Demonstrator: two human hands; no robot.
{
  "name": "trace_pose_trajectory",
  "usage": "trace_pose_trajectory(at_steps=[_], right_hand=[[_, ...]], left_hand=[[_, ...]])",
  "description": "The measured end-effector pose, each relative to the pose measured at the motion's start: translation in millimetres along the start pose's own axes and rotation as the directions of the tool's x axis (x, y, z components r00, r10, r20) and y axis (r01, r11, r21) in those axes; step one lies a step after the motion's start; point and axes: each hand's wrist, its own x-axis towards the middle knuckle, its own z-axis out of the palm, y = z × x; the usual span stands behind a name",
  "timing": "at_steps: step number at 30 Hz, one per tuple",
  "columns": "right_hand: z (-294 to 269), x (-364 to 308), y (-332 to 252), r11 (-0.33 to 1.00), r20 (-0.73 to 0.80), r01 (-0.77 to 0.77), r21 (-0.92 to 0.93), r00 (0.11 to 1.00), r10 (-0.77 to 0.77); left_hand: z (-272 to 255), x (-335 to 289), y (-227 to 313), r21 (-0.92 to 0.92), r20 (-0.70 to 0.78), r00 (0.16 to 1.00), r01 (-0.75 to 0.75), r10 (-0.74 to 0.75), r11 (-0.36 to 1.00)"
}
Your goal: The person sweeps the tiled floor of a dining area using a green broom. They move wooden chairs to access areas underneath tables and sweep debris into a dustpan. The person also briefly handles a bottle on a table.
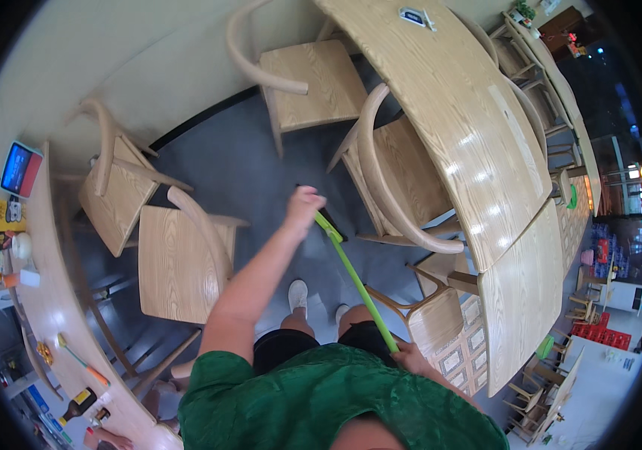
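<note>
As I watch from afar, the right hand [411, 358] grasps the near end of a green pole [362, 292], slanting above the grey floor [208, 154], in front of the body. Over at its far end, by a dark head [334, 225], the left hand [306, 206] curls (gripping or merely touching, I can't tell). Chairs [182, 262] stand left; a table [448, 97], right.

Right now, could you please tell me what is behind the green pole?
Grey floor shows behind much of the green pole, with a dark piece by its upper end; whatever the left hand and right hand cover cannot be seen.
</note>
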Motion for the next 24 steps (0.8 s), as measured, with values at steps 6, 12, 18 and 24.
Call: trace_pose_trajectory(at_steps=[6, 12, 18, 24], right_hand=[[-19.2, 58.5, -77.2, 0.958, 0.085, 0.031, -0.285, 0.996, -0.007], [-38.4, 141.2, -160.4, 0.601, 0.127, 0.208, -0.772, 0.976, -0.175], [-58.4, 221.9, -192.7, 0.749, 0.219, 0.224, -0.623, 0.97, -0.108], [-67.1, 203.0, -202.3, 0.902, 0.181, 0.417, -0.112, 0.901, -0.394]], left_hand=[[-85.2, 73.5, 75.3, 0.055, -0.215, 0.975, -0.041, 0.052, 0.998], [-91.1, 172.0, 137.2, -0.011, -0.409, 0.91, -0.074, 0.064, 0.997], [-75.5, 288.0, 181.4, -0.27, -0.492, 0.87, -0.183, 0.028, 0.945], [-24.6, 294.7, 171.0, -0.417, -0.584, 0.811, -0.26, -0.037, 0.871]])
